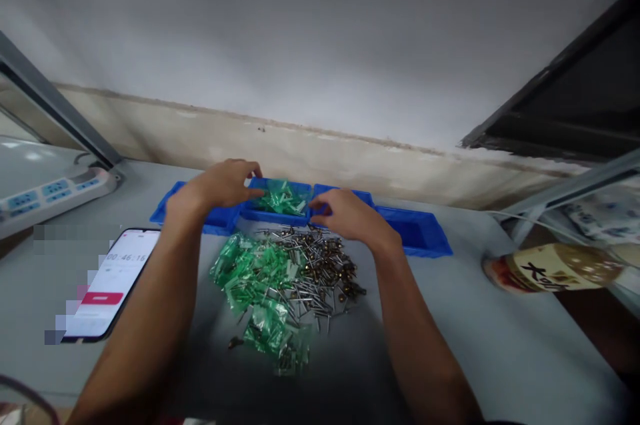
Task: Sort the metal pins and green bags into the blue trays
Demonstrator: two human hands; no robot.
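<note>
My left hand [227,183] is at the left side of a blue bin [277,217] that holds green plastic bags [283,197]. Its thumb and fingers are apart, and nothing shows between them. Across the same bin, my right hand [345,213] hangs near the right wall with curved fingers, a gap showing between thumb and forefinger. In front of the bins lies a loose pile of screws [327,268] with silvery shanks and brownish heads. Green bags with small pieces inside [250,265] are heaped against its left side. Nearer me rests another green bag [267,325].
Other blue bins stand in the row, one at far right [415,231]. A phone [113,278] showing a timer lies left, below a power strip [55,197]. At right a labelled bottle [550,268] lies on its side. Behind the table rises a wall [300,151].
</note>
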